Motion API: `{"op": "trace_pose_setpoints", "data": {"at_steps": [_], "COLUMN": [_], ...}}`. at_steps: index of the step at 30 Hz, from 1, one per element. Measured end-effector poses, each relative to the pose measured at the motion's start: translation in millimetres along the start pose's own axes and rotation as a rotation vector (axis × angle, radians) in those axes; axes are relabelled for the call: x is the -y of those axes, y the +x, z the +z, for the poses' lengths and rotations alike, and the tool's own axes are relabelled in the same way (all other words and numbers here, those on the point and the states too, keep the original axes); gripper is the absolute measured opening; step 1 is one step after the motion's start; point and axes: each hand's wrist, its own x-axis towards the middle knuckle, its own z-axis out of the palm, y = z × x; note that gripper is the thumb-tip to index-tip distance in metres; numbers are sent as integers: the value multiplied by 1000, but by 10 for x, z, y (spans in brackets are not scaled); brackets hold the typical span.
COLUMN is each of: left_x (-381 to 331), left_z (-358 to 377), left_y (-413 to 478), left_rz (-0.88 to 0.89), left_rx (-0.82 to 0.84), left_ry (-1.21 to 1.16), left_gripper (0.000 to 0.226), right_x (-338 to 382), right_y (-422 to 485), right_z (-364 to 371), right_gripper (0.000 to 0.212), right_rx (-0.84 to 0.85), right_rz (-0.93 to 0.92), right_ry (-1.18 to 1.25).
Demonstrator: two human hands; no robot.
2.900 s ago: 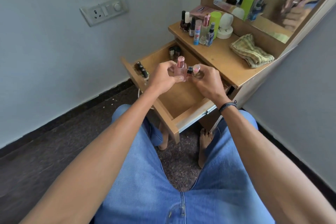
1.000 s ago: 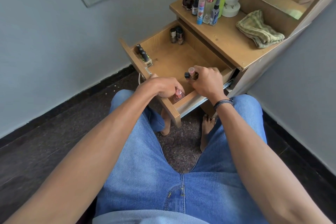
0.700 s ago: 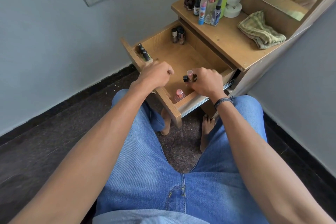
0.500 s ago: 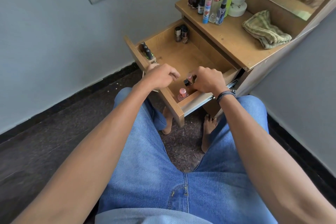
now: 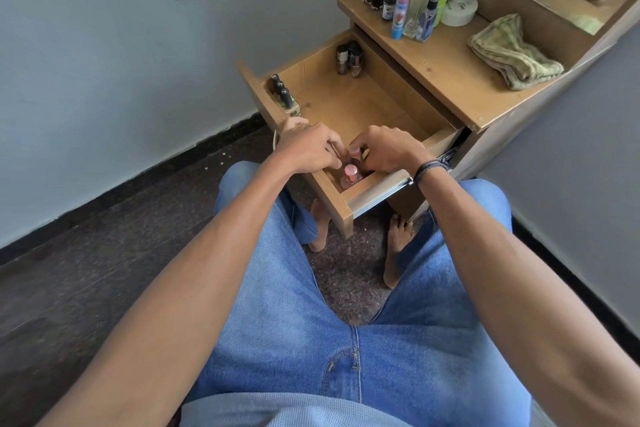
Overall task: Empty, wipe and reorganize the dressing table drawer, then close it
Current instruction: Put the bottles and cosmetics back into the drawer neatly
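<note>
A person seated in blue jeans reached both hands into an open wooden drawer, seen from above. The right hand, with a dark band at its wrist, had its thumb and fingers curled round a small bottle with a pale pink cap. The left hand sat just beside it over the drawer's front edge, fingers curled and fingertips meeting the right hand at that bottle; whether the left hand gripped anything could not be told. Directly beneath the two hands, in the drawer's near corner, a pink-capped bottle stood upright. Beyond the left hand, a row of dark-capped bottles stood against the drawer's front wall. Farther from both hands, in the drawer's back corner, a cluster of nail polish bottles stood together. Past the right hand, on the worktop, a group of cosmetic bottles stood near its far end, and a folded yellow-green cloth lay well apart from them.
</note>
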Motion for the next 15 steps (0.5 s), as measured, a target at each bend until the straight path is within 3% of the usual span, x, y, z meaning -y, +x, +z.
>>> {"op": "trace_pose_setpoints", "data": {"at_steps": [9, 15], "left_x": [0, -36], "left_z": [-27, -42], "left_y": [-36, -68], "left_rz": [56, 77], "left_rx": [1, 17], "left_ry": [-36, 84], "left_gripper": [23, 22], "right_x": [-12, 18], "right_y": [-22, -19], "right_z": [7, -4], "right_gripper": [17, 9], "right_rx": [10, 43], "right_rz": [6, -4], "right_ry": [2, -49]}}
